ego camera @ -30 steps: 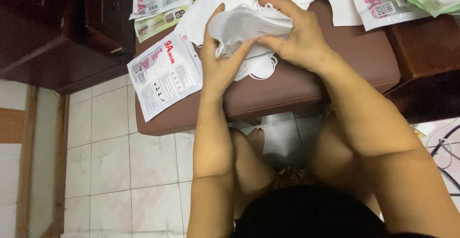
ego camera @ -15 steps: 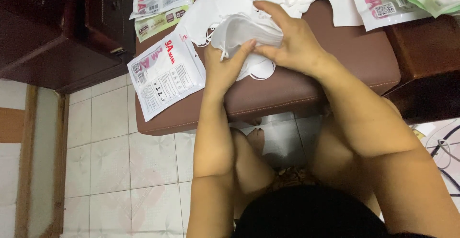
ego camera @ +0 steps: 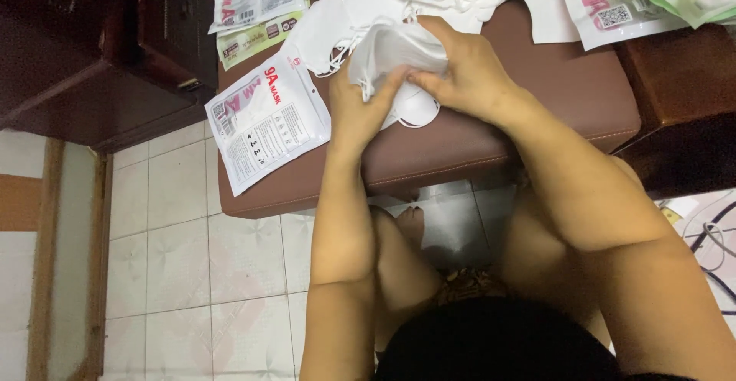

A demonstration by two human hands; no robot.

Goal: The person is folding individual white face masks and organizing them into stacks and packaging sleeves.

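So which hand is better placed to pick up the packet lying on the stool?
Left, probably. The left hand sits right beside the packet, while the right hand lies on the far side, over the masks, and would have to cross over.

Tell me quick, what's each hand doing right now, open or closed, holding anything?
Left hand: closed on the stack of white masks, thumb on top.
Right hand: fingers curled over the same stack, pressing it down on the brown stool.
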